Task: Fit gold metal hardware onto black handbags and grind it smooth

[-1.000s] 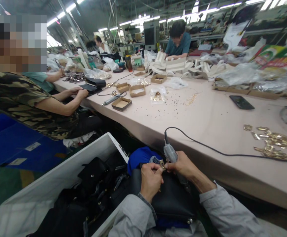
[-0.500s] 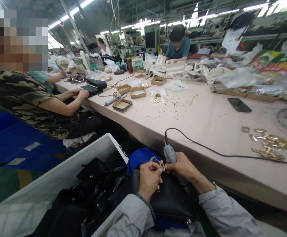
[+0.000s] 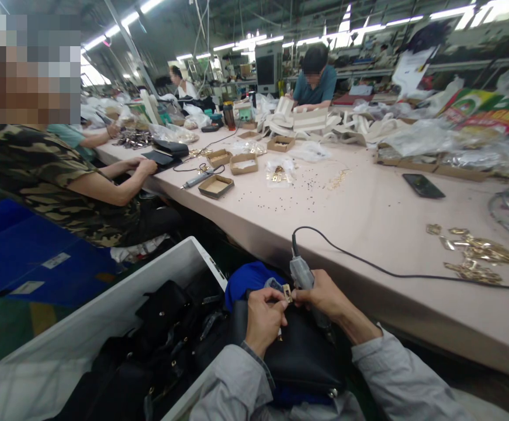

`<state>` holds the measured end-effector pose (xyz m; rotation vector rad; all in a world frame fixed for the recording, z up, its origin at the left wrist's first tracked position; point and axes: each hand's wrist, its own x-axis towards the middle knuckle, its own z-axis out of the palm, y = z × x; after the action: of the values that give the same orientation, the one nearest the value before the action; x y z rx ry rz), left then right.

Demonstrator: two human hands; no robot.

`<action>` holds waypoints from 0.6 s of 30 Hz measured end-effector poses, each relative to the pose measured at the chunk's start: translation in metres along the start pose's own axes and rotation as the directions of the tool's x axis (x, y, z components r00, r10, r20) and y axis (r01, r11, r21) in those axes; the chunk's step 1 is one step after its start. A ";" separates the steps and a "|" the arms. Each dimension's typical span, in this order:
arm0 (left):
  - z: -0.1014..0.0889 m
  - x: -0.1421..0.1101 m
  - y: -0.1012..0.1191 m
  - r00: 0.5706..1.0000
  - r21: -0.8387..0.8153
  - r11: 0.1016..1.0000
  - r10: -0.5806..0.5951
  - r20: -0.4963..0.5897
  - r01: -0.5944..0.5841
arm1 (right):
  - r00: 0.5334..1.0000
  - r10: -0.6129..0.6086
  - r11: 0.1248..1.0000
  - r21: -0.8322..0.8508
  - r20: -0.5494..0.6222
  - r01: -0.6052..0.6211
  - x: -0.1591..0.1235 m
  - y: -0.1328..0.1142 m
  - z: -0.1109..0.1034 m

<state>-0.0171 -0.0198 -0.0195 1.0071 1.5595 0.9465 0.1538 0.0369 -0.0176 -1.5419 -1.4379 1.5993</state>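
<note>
A black leather bag (image 3: pixel 304 351) rests on my lap, over blue cloth (image 3: pixel 252 283). Over the bag, my left hand (image 3: pixel 266 318) pinches a small gold metal plate (image 3: pixel 287 292) with an opening in it. My right hand (image 3: pixel 324 295) is closed round a grey electric screwdriver (image 3: pixel 302 272), whose corded end points up and away from me. The thumb and forefinger of that hand also meet the plate's right edge. A black cord (image 3: pixel 346 248) runs from the screwdriver across the table to the right. Its lower tip is hard to make out against the bag.
Left of me stands a white bin (image 3: pixel 83 304) of black bags (image 3: pixel 162 316). On the table (image 3: pixel 368 210) lie gold metal pieces (image 3: pixel 477 251), a phone (image 3: pixel 423 185), small cardboard boxes (image 3: pixel 216 186) and scattered tiny dark bits. A co-worker in camouflage (image 3: pixel 39 181) handles a black item at the left.
The view has shifted slightly, so the phone and gold pieces sit a little further left. Both hands keep the same hold, and the gold plate has tilted slightly.
</note>
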 end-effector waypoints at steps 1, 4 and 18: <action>0.000 0.000 0.000 1.000 0.004 1.000 -0.003 -0.001 0.003 | 1.000 -0.004 1.000 -0.006 0.000 0.004 0.000 0.000 0.000; 0.000 0.000 -0.001 1.000 0.019 1.000 -0.007 -0.006 0.007 | 1.000 -0.009 1.000 -0.018 -0.005 0.009 -0.002 -0.002 -0.001; 0.002 0.009 -0.011 0.997 0.028 0.999 0.037 -0.063 -0.035 | 0.999 -0.037 0.999 -0.036 0.002 0.037 0.001 0.003 0.000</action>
<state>-0.0178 -0.0152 -0.0329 1.0355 1.6148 0.9931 0.1549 0.0367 -0.0208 -1.5253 -1.4948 1.5610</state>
